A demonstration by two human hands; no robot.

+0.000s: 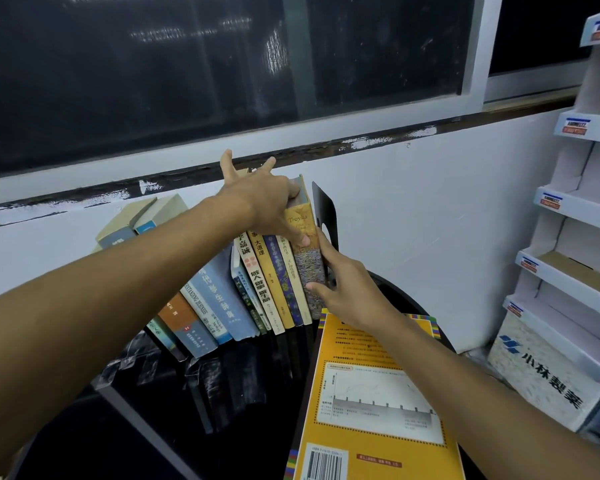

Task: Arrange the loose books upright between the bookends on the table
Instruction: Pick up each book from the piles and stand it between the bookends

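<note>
Dim indoor light; dark window (187,64) shows smeared reflections; glossy table (274,410) mirrors books (257,282); wide-angle edge bending.

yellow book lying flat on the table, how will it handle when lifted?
Probably bends some: the yellow book looks like a large, thin paperback. Likely slides easily, since its cover and the black table both look glossy. Stood upright alone, it may tip.

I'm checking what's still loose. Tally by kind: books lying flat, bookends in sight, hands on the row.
Books lying flat: 1, the yellow book
Bookends in sight: 1, the black bookend
Hands on the row: 2, left hand and right hand, both holding the end book
Total: 4
</note>
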